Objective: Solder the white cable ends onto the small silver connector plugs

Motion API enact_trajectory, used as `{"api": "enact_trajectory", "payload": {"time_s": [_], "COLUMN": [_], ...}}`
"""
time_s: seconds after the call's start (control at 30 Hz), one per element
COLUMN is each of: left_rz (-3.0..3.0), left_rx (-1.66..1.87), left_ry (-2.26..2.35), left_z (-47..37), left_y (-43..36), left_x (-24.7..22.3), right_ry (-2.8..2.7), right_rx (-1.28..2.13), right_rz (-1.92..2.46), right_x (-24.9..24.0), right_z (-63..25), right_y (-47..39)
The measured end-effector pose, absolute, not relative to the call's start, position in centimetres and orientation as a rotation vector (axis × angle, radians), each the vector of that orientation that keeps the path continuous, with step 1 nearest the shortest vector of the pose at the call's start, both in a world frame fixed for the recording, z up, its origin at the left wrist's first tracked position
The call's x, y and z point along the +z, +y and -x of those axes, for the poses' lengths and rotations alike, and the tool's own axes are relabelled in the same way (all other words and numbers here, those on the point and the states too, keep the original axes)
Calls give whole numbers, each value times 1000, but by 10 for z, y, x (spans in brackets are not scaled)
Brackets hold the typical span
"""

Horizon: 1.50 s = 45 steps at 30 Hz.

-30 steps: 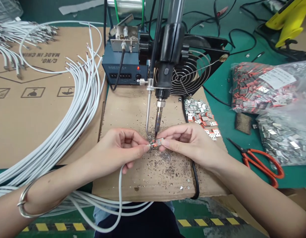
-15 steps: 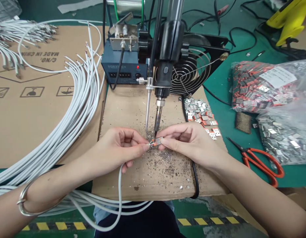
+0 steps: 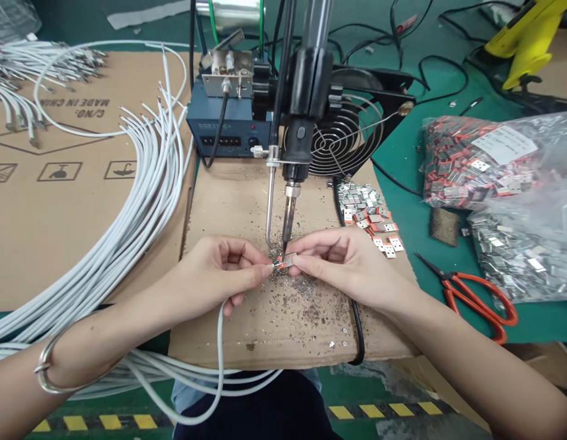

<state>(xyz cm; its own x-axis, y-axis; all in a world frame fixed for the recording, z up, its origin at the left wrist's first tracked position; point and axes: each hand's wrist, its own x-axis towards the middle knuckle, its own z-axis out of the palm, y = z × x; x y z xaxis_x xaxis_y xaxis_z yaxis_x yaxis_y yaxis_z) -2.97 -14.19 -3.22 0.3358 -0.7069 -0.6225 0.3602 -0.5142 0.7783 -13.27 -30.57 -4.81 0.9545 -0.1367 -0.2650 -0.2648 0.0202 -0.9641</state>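
Note:
Between finger and thumb, my left hand (image 3: 230,272) pinches the end of a white cable (image 3: 220,348), whose length hangs down from under the palm. My right hand (image 3: 340,263) is closed on a USB connector (image 3: 289,260) with a metal shell and an orange part facing the cable. The cable end and the connector meet just under the tip of a soldering iron (image 3: 289,220) held upright in a stand. A thin metal feed tube (image 3: 269,208) curves down beside the iron. Whether the tip touches the joint is hard to tell.
A blue control box (image 3: 228,125) and a fan (image 3: 342,137) stand behind the iron. Loose connectors (image 3: 375,223) lie right on the cardboard (image 3: 228,201). Further right are orange-handled scissors (image 3: 480,302) and bags of connectors (image 3: 480,159). A bundle of white cables (image 3: 145,189) curves along the left.
The view has shifted slightly, so the bench items sit a little further left. The red light on the control box looks dimmer. Both hands keep their holds at the iron tip.

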Motion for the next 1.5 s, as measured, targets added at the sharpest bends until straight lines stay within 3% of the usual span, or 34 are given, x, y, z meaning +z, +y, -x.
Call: {"api": "enact_trajectory", "payload": {"time_s": [1.5], "left_rz": [-1631], "left_rx": [-1342], "left_ry": [-268], "left_z": [34], "left_y": [-143], "left_x": [-27], "right_ry": [296], "right_rx": [119], "right_rz": [1518], "right_x": [-48], "right_z": [135], "right_y": [-307]}}
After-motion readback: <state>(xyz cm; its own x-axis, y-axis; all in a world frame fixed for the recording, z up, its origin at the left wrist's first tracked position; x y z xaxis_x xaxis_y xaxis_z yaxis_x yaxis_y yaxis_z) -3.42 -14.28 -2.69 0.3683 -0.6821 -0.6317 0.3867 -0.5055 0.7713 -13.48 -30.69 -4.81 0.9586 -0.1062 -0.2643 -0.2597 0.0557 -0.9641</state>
